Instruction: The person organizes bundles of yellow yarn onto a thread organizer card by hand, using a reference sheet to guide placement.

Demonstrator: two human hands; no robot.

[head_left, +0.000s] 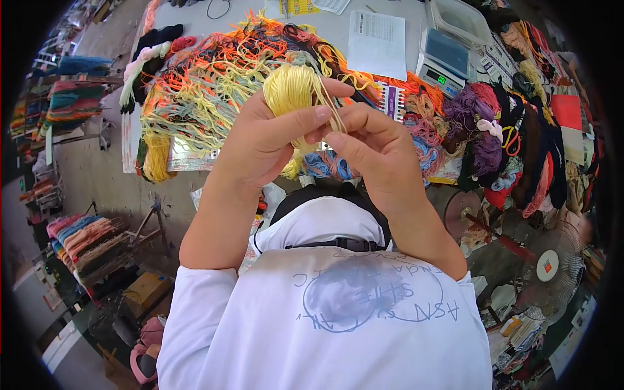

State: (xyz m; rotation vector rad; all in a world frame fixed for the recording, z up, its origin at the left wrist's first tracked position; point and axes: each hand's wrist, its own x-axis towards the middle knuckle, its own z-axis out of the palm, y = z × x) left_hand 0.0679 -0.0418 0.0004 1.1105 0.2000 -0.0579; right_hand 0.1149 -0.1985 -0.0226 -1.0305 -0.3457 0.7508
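Observation:
A bundle of pale yellow yarn (289, 90) is held up over the near edge of the table. My left hand (270, 133) is closed around its lower part, with the thumb pressed across the front. Close beside it, my right hand (374, 140) pinches a few loose yellow strands (330, 107) that run down from the top of the bundle. The fingertips of both hands almost meet. Part of the bundle is hidden behind my left thumb and fingers.
Tangled orange, grey and yellow yarn (195, 97) covers much of the table (312, 16). A printed sheet (377, 42), a digital scale (444, 62) and a clear plastic tub (461, 19) lie farther back. Purple yarn (471, 107) hangs at the right, above a fan (546, 265).

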